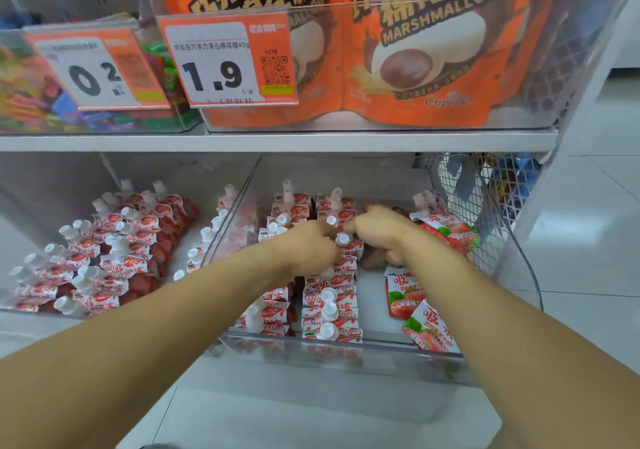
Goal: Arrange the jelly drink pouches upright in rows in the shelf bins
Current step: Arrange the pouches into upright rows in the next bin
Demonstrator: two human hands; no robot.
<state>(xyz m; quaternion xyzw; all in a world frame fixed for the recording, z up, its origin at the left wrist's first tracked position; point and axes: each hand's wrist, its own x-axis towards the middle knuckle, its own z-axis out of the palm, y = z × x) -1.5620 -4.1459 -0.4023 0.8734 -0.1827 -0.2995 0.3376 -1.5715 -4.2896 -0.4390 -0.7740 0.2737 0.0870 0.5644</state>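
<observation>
Red-and-white strawberry jelly pouches with white caps stand in rows in the clear right bin (346, 348). Both my hands reach into it. My left hand (308, 247) has its fingers curled around the pouches (343, 240) in the middle row, near a white cap. My right hand (384, 230) is curled just right of that row, pinching the same pouches from the other side. Several loose pouches (429, 327) lie flat along the bin's right side. The left bin (20, 310) holds more pouches (114, 258) in slanted rows.
The shelf above carries orange marshmallow bags (415, 50), a bin of colourful candy (31, 95) and price tags (228, 60). A wire mesh panel (464, 199) closes the right end of the shelf. Pale floor tiles lie to the right.
</observation>
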